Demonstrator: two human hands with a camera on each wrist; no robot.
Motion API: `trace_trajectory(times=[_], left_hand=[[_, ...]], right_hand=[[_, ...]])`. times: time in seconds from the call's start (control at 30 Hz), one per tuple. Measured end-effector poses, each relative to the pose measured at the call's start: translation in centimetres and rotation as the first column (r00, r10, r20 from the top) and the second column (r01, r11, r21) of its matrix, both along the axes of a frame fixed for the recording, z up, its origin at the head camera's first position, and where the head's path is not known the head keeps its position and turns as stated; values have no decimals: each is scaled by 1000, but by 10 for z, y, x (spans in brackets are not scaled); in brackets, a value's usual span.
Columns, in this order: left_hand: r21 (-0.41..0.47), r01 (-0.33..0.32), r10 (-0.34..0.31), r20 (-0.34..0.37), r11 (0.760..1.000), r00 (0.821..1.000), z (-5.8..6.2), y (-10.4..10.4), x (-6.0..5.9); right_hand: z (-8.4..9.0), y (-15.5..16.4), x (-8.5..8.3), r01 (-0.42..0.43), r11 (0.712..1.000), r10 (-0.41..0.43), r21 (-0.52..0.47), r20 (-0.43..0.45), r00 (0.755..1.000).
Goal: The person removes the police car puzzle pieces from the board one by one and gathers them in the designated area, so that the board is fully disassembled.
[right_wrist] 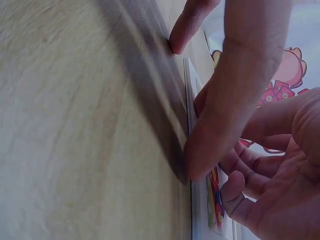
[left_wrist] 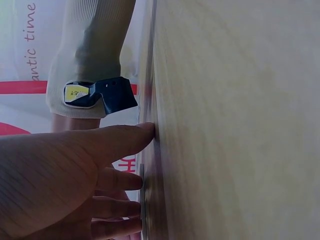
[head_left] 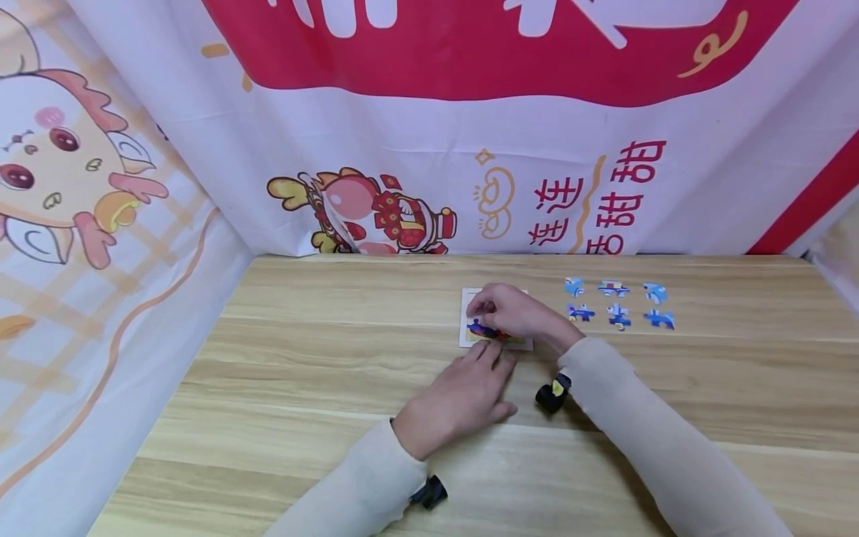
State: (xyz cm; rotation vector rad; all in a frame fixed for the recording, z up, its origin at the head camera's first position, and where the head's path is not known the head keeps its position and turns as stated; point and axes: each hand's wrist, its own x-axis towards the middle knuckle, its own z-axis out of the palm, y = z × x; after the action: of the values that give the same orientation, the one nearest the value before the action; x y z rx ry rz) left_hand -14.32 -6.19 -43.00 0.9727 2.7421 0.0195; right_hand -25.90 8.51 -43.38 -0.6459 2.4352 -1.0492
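puzzle board (head_left: 465, 337) lies mid-surface (head_left: 302, 358), bottom row seemingly filled. my right hand (head_left: 513, 312) curls over it, probably pinching a piece; left hand (head_left: 463, 391) rests flat, fingers straight, at its near edge. six loose pieces (head_left: 618, 303) wait, well apart, to the right.

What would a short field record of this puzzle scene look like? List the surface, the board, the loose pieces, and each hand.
Surface: wooden table
Board: white puzzle board, partly filled with coloured pieces
Loose pieces: six blue puzzle pieces in two rows, to the right of the board
Left hand: flat on the table, fingers straight, reaching the board's near edge
Right hand: over the board, fingers curled; whether it holds a piece cannot be told
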Motion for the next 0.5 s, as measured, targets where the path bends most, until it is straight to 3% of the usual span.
trace_trajectory(times=[0.1, 0.13, 0.23, 0.27, 0.47, 0.5], left_hand=[[-12, 2, -2, -1, 1000, 1000, -1, 1, -1], [-22, -3, 4, 14, 1000, 1000, 10, 1, 3], [-24, -6, 6, 16, 1000, 1000, 10, 2, 3], [-12, -5, 5, 10, 1000, 1000, 4, 0, 1], [-11, -11, 11, 11, 1000, 1000, 4, 0, 2], [-23, -14, 14, 13, 1000, 1000, 9, 1, 3]], right_hand=[[0, -1, 0, 4, 1000, -4, -10, 23, 1000], [0, -1, 0, 5, 1000, -5, -15, 33, 999], [0, -1, 0, 1, 1000, 0, -28, 50, 999], [0, -1, 0, 0, 1000, 1, -30, 51, 999], [0, 0, 0, -9, 998, 12, -64, 60, 998], [0, 0, 0, -12, 997, 16, -75, 62, 998]])
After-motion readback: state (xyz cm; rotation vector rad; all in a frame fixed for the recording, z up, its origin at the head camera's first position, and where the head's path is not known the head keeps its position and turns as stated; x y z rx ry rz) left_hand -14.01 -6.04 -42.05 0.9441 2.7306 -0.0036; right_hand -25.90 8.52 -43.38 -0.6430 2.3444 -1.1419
